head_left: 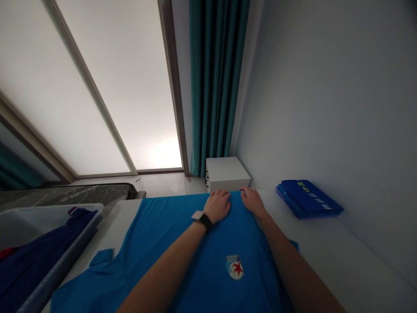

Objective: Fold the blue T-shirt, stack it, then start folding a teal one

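Note:
A blue T-shirt [182, 243] lies spread on a white surface, with a round-edged badge [235, 267] bearing a red star shape on its front. Near the shirt's far edge, my left hand [219, 205] rests palm down, its fingers stretched over the fabric; a watch with a dark strap is on that wrist. My right hand [253, 201] is at the far right corner of the shirt, its fingers closed at the edge of the cloth. Part of the shirt's right side is hidden under my right forearm.
A clear plastic bin [97, 213] holding dark blue clothing [42, 252] stands at the left. Folded blue items [308, 198] lie at the right by the wall. Beyond the far edge are a white cabinet [226, 169] and a teal curtain [218, 87].

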`<action>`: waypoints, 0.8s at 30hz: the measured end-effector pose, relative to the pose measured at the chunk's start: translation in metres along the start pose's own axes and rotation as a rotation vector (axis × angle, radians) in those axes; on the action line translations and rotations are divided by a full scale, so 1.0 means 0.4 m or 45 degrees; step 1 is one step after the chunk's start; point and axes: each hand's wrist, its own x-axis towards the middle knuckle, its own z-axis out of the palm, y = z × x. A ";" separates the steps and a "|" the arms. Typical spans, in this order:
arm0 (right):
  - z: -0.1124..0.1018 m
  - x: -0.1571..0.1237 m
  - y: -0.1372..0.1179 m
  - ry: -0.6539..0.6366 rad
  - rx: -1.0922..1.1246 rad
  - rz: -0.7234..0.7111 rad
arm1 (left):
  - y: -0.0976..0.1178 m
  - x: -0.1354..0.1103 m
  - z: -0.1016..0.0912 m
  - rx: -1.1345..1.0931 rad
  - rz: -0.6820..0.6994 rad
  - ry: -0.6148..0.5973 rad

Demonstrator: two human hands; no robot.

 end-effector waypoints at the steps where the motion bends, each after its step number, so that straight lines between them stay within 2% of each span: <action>1: -0.003 0.003 0.004 0.010 0.001 0.009 | 0.013 0.017 0.010 0.000 -0.002 0.005; 6: -0.013 0.012 0.011 0.034 -0.036 0.058 | 0.035 0.057 0.053 0.003 -0.020 0.035; 11: -0.024 0.001 -0.017 0.020 -0.110 0.103 | 0.015 0.056 0.074 -0.105 -0.064 0.092; 14: -0.041 -0.009 -0.042 -0.061 -0.145 0.133 | 0.004 0.059 0.076 -0.224 -0.120 0.110; 18: -0.056 -0.006 -0.060 -0.175 0.010 0.146 | 0.000 0.061 0.075 -0.288 -0.142 0.125; 24: -0.058 0.015 -0.059 -0.205 0.397 0.104 | -0.005 0.061 0.077 -0.410 -0.182 0.106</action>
